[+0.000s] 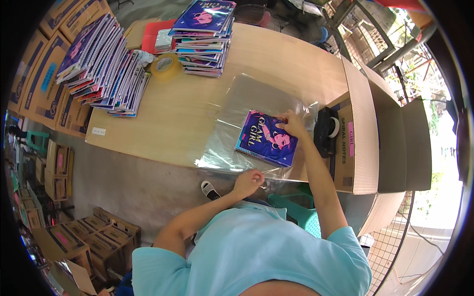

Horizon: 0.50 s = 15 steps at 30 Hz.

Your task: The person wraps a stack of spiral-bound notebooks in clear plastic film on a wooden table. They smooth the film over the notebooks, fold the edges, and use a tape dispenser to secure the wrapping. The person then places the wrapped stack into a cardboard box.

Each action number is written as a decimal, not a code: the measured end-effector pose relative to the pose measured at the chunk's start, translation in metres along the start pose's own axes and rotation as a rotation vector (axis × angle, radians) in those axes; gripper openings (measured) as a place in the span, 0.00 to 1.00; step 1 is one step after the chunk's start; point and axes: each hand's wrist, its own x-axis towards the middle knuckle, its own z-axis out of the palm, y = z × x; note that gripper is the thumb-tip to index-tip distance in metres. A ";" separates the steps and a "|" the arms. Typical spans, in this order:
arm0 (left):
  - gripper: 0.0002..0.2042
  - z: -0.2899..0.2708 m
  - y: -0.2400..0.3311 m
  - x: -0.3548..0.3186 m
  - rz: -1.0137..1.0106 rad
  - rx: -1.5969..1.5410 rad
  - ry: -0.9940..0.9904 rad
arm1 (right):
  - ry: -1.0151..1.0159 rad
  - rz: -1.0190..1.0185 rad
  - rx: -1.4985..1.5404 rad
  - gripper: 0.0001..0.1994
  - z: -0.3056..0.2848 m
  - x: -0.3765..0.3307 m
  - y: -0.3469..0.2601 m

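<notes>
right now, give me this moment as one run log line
left hand: pinching near edge of clear plastic sheet | right hand: flat on purple notebook lying on sheet | table: notebook stacks, tape roll, tape dispenser

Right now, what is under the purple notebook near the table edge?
The purple notebook lies on a clear plastic sheet spread over the wooden table. The right hand presses on it; whatever lies directly beneath the notebook is hidden.

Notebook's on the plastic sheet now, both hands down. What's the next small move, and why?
Probably fold the near edge of the clear plastic sheet up over the purple notebook. The left hand already pinches that edge at the table's front, the right hand pins the notebook's far corner, and the sheet lies spread flat beneath it.
</notes>
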 end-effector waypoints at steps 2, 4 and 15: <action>0.22 -0.001 0.012 -0.004 -0.144 -0.257 0.272 | 0.039 0.012 0.009 0.23 0.004 0.001 -0.002; 0.18 0.004 0.047 -0.001 -0.329 -0.509 0.484 | -0.087 0.009 0.133 0.23 0.002 0.009 0.003; 0.15 0.025 0.058 0.076 -0.354 -1.099 0.797 | -0.521 0.168 0.209 0.42 0.010 0.053 -0.003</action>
